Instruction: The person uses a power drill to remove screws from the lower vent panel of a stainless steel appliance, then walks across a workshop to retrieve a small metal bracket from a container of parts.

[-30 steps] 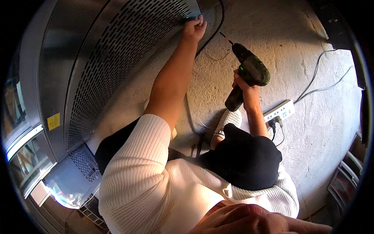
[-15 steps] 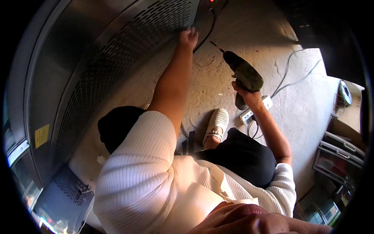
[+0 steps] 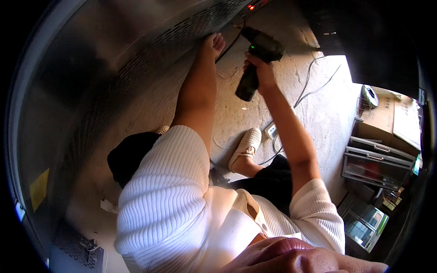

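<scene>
My left hand (image 3: 215,45), at the end of my outstretched arm, is at the perforated lower part of the dark metal appliance (image 3: 191,27), fingers curled; what they hold, if anything, is hidden. My right hand (image 3: 260,70) grips the handle of a dark green cordless drill (image 3: 264,43) with a small green light on it. The drill's nose points up and left toward the appliance's edge, beside a small red light (image 3: 251,7); I cannot tell whether the bit touches anything. A black cable runs down beside my left hand.
A white power strip (image 3: 271,131) and loose cords lie on the concrete floor near my shoe (image 3: 246,145). A dark structure (image 3: 355,32) overhangs the upper right. At the right are a cardboard box (image 3: 382,111), framed glass panels (image 3: 375,168) and other clutter. A yellow label (image 3: 39,189) is on the appliance.
My right hand has moved the drill up and left, close to the appliance's edge. My left hand stays at the panel with fingers curled. The view has shifted, showing more clutter at the right.
</scene>
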`<state>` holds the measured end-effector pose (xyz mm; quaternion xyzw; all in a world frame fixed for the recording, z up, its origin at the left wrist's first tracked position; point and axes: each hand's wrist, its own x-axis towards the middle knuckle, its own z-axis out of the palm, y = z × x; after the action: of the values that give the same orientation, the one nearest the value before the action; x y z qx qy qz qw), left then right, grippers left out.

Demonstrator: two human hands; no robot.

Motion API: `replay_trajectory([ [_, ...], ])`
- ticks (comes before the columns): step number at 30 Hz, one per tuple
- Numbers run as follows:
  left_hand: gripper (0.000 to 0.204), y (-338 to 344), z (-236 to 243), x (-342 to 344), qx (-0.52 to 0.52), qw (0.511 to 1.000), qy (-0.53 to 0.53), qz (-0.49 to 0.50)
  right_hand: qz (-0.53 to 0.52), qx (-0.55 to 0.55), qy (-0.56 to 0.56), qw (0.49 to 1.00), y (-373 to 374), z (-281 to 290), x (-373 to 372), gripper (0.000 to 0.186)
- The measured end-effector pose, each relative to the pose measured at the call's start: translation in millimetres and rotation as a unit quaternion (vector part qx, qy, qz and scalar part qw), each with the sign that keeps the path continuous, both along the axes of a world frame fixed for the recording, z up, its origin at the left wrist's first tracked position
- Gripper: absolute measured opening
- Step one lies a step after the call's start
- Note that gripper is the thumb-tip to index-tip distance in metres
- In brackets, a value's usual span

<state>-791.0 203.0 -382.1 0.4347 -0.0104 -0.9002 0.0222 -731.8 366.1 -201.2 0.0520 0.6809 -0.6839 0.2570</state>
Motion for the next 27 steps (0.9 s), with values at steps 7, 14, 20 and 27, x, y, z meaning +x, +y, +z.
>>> replay_trajectory([
  [7, 0.013, 12.0, -13.8, -11.3, 0.136, 0.980, 0.066, 0.131, -0.099, -0.039, -0.096, 0.990, 0.4, 30.8, 48.5, 0.019],
  [14, 0.018, 23.9, -20.9, -28.3, 0.198, 0.912, 0.239, 0.267, -0.123, 0.070, -0.043, 0.989, 71.4, 116.7, 75.0, 0.030],
  [20, 0.016, 32.1, -19.5, -38.8, 0.293, 0.878, 0.236, 0.297, -0.180, 0.081, -0.021, 0.980, 120.6, 168.2, 95.9, 0.028],
  [27, 0.017, 25.3, -4.7, -31.0, 0.264, 0.898, 0.176, 0.305, -0.165, 0.092, 0.022, 0.982, 121.3, 165.1, 100.9, 0.028],
])
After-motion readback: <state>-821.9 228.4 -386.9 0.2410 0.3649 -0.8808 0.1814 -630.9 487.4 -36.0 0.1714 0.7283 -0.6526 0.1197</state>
